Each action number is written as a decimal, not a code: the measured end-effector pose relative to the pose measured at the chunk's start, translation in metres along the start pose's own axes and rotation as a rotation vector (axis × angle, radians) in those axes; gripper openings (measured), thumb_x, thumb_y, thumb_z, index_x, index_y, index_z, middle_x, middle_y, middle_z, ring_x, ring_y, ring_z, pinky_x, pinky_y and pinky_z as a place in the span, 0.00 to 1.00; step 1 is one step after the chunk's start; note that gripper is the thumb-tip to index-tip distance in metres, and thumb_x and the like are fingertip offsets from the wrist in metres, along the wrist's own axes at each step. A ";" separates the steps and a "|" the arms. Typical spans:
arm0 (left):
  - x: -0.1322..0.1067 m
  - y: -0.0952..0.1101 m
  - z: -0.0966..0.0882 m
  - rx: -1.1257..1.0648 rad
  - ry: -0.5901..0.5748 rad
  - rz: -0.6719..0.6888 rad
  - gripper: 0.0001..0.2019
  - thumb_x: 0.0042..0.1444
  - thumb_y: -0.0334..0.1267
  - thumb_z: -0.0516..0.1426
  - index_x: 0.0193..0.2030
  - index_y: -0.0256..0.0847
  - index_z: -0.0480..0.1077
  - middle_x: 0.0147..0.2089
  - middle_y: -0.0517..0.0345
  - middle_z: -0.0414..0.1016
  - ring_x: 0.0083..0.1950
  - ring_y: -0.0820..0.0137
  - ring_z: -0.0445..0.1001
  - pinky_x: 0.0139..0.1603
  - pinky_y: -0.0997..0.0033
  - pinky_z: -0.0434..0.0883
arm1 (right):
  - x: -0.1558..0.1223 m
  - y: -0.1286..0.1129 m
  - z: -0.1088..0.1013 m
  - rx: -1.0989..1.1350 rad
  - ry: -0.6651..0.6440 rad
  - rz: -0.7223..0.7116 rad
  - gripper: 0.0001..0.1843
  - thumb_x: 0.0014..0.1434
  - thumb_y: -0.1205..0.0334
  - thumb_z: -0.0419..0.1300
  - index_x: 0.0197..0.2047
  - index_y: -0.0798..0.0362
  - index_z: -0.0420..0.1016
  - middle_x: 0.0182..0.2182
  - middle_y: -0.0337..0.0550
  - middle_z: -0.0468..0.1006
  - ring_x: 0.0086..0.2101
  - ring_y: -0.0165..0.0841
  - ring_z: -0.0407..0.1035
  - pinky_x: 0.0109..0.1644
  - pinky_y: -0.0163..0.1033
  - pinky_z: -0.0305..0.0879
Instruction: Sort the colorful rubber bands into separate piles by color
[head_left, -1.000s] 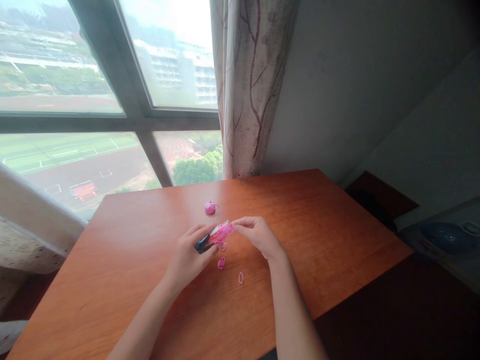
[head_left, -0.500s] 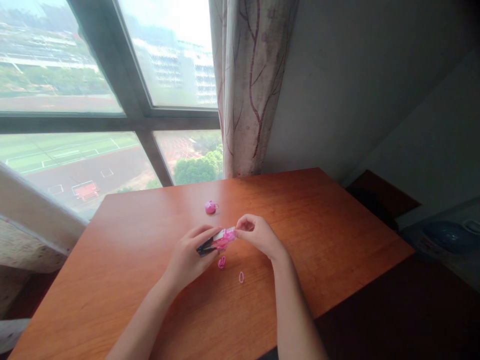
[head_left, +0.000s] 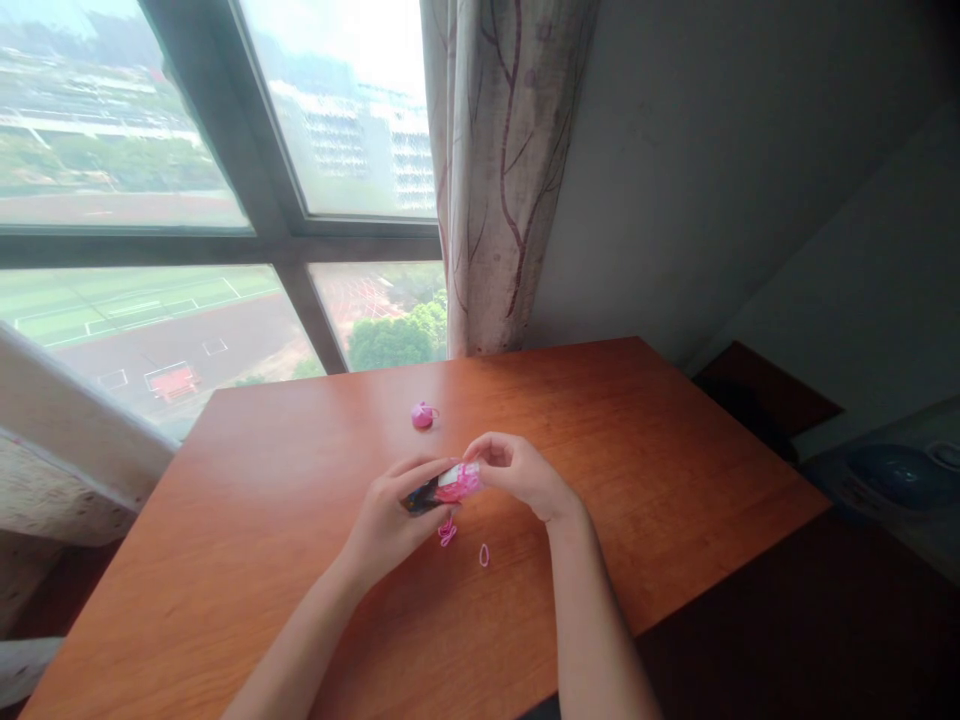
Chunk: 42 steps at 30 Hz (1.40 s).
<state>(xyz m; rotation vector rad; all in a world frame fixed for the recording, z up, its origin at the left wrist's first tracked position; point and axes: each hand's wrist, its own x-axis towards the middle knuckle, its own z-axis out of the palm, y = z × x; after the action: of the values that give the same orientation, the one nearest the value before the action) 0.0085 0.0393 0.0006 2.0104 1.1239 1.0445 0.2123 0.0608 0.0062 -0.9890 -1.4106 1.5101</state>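
My left hand [head_left: 390, 515] is wrapped round the dark end of a small black, white and pink object [head_left: 459, 482], whose exact kind I cannot make out. At its pink end, the thumb and forefinger of my right hand [head_left: 521, 472] are pinched together on it. Just below the object, a little bunch of pink loops [head_left: 448, 533] shows by my left fingertips; whether it hangs or lies on the table is unclear. A single pink loop [head_left: 484, 555] lies on the wood nearer to me. Beyond my hands sits a round pink item [head_left: 423, 416] with a thin loop at its side.
The brown wooden table [head_left: 615, 430] stands against a window [head_left: 360, 160] and a patterned curtain [head_left: 502, 180]. A grey wall [head_left: 660, 170] rises behind its right side. To the right, a blue water bottle [head_left: 896, 470] stands in shadow beyond the table's edge.
Both hands and the held object have shifted slightly to the right. My right fingers have moved in closer over the pink end, and the object has turned a little.
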 end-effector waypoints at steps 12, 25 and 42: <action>0.000 -0.001 -0.003 -0.089 0.050 -0.089 0.17 0.53 0.39 0.63 0.50 0.40 0.76 0.47 0.49 0.79 0.44 0.63 0.77 0.44 0.68 0.73 | -0.003 -0.003 -0.004 0.126 0.020 -0.035 0.12 0.52 0.57 0.66 0.40 0.52 0.78 0.34 0.38 0.75 0.30 0.28 0.63 0.32 0.32 0.59; 0.003 -0.008 -0.019 -0.208 0.277 -0.332 0.22 0.53 0.45 0.63 0.52 0.37 0.74 0.42 0.52 0.80 0.40 0.64 0.77 0.36 0.70 0.73 | -0.051 0.011 -0.001 -0.681 -0.231 -0.026 0.19 0.49 0.79 0.55 0.39 0.50 0.78 0.37 0.39 0.74 0.34 0.30 0.70 0.40 0.34 0.66; 0.002 -0.008 -0.019 -0.237 0.253 -0.366 0.21 0.53 0.47 0.63 0.50 0.38 0.74 0.40 0.55 0.79 0.37 0.69 0.73 0.34 0.74 0.67 | -0.048 0.015 0.033 -0.909 -0.077 -0.132 0.07 0.60 0.72 0.60 0.34 0.51 0.75 0.35 0.38 0.72 0.38 0.30 0.68 0.44 0.34 0.62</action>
<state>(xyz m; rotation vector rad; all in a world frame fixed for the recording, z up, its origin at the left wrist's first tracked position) -0.0106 0.0467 0.0045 1.4491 1.3640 1.1929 0.1978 0.0037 -0.0068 -1.3180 -2.2363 0.7768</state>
